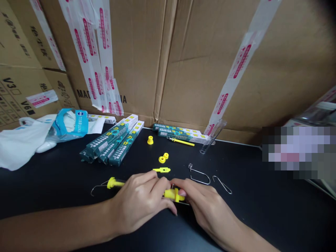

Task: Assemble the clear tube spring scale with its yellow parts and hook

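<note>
Two hands meet at the middle of the black table (262, 196): left hand (141, 203) and right hand (207, 206) both pinch a yellow plastic piece (172, 193), each grip closed on it, with a wire hook (98, 188) sticking out to the left. I'd say keep it low and steady, fingertips only. Spare wire hooks (201, 176) and yellow rings (163, 158) sit just beyond, green boxes (115, 141) further back.

Both forearms are bare, no sleeves in view. The left hand (140, 203) and right hand (207, 206) show no gloves, rings or watch.
</note>
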Motion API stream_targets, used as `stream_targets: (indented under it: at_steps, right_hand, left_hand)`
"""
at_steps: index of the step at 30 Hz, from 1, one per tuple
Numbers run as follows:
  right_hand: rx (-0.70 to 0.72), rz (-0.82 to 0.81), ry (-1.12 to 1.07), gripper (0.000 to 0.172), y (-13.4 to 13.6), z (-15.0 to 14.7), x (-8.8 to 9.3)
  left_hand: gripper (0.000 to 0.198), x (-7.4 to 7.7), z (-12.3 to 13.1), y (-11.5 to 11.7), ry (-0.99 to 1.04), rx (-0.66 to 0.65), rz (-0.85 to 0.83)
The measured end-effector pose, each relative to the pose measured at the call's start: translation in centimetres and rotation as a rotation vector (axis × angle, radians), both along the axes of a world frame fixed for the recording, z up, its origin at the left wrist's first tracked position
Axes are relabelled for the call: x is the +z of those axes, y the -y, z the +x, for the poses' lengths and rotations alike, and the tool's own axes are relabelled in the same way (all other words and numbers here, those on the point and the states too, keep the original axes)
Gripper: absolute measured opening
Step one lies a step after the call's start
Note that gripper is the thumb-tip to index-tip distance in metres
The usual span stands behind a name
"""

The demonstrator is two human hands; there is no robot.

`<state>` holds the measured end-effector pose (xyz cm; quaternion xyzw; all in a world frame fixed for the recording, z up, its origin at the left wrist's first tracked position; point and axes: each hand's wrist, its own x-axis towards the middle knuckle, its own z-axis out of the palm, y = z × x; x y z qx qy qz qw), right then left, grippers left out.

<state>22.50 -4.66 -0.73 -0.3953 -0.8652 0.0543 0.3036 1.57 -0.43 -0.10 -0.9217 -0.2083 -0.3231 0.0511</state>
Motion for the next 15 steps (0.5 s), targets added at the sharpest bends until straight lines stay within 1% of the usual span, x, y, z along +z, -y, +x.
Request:
stream_targets:
  at_steps: [3,5,7,9,12,15]
  right_hand:
    - [0.015,0.026,0.07,0.031,0.08,-0.16,0.64]
    - [0.005,0.024,0.121,0.035,0.13,-0.34,0.89]
    - [-0.021,0.033,0.174,0.042,0.15,-0.49,0.87]
    - [-0.047,0.055,0.219,0.041,0.18,-0.55,0.66]
    - [-0.066,0.079,0.274,0.039,0.29,-0.48,0.4]
    - [-0.04,0.116,0.339,0.039,0.4,-0.35,0.6]
  left_hand:
    - [0.037,-0.04,-0.1,0.03,-0.023,0.015,0.054]
    - [0.037,0.02,-0.12,0.08,-0.032,0.033,0.088]
    - [0.039,0.12,-0.1,0.17,-0.04,0.039,0.113]
    - [0.042,0.19,-0.07,0.24,-0.041,0.047,0.13]
    - [0.045,0.22,-0.05,0.29,-0.046,0.053,0.134]
    - [0.046,0.29,-0.12,0.31,-0.066,0.038,0.102]
